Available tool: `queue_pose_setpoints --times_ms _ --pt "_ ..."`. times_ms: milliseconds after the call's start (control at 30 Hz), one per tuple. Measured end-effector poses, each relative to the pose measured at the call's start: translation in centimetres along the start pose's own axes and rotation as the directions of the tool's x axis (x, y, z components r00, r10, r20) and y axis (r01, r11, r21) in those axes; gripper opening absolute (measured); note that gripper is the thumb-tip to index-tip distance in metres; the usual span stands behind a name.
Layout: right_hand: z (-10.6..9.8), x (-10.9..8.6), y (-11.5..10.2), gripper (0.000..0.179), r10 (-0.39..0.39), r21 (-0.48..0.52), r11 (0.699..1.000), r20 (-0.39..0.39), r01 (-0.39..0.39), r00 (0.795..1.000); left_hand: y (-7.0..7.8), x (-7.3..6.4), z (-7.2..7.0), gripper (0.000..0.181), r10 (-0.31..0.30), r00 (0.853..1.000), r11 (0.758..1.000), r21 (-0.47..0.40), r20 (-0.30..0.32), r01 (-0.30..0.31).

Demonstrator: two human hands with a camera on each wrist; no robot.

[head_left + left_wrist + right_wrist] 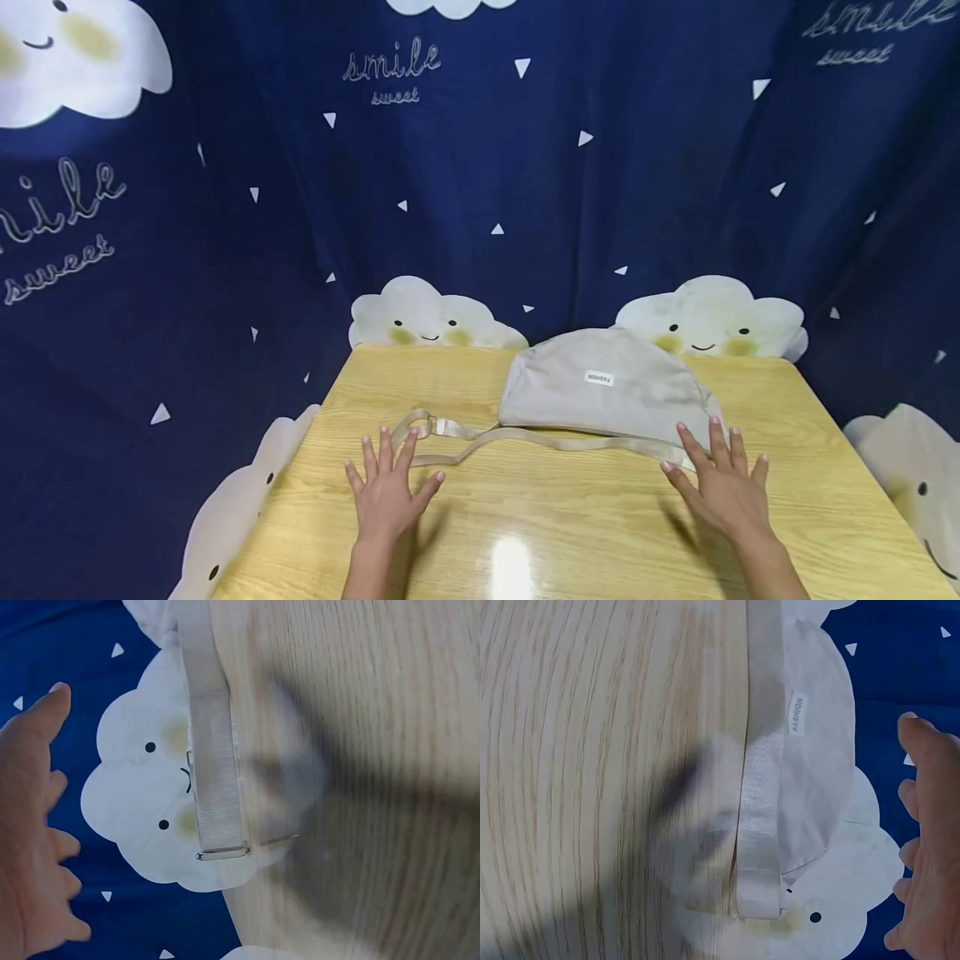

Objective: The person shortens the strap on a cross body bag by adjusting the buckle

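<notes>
A pale grey half-moon bag [611, 387] with a small "FASHION" label [599, 378] lies toward the back of the wooden table. Its long beige strap [555, 440] stretches along the bag's front edge and loops at the left end. Fingers spread, my left hand [386, 496] is nearest that loop, holding nothing. On the other side, my right hand [726, 492] is spread near the bag's right corner, also holding nothing. In the left wrist view the strap [214, 750] shows a metal buckle [223, 853]. The right wrist view shows the bag [817, 765] beside my hand [934, 847].
The light wooden table [570, 517] narrows toward the back. A dark blue curtain [465, 167] with white clouds and triangles hangs behind it and along both sides.
</notes>
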State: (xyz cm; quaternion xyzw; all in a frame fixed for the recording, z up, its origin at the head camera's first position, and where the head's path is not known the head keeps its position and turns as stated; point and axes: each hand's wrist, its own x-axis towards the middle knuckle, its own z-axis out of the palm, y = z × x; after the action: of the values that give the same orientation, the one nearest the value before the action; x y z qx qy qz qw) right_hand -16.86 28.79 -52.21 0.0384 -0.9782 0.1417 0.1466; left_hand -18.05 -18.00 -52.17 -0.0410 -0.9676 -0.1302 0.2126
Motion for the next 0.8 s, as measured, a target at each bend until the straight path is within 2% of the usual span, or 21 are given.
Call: queue_pose_setpoints --times_ms 200,367,567,700,800 --pt "0.1 -0.8 -0.6 0.072 -0.049 0.025 0.998 -0.075 0.051 0.996 -0.2 -0.3 -0.1 0.070 0.063 0.990 0.997 -0.039 -0.125 -0.069" --pt "0.9 -0.7 -1.9 0.070 -0.081 0.084 0.992 -0.135 0.093 0.988 -0.9 -0.1 0.1 0.067 0.089 0.979 0.994 -0.049 -0.186 -0.100" --pt "2.3 -0.6 -4.4 0.068 -0.109 0.206 0.968 -0.154 0.140 0.982 -1.8 -0.2 0.4 0.064 0.107 0.968 0.979 -0.148 -0.227 -0.143" --pt "3.4 -0.5 -6.0 0.065 -0.105 0.285 0.948 -0.140 0.141 0.985 -2.4 -0.3 0.8 0.064 0.096 0.972 0.968 -0.207 -0.214 -0.141" --pt "4.4 -0.4 -7.2 0.064 -0.108 0.356 0.922 -0.139 0.151 0.984 -2.9 -0.3 1.0 0.064 0.053 0.980 0.955 -0.276 -0.193 -0.106"
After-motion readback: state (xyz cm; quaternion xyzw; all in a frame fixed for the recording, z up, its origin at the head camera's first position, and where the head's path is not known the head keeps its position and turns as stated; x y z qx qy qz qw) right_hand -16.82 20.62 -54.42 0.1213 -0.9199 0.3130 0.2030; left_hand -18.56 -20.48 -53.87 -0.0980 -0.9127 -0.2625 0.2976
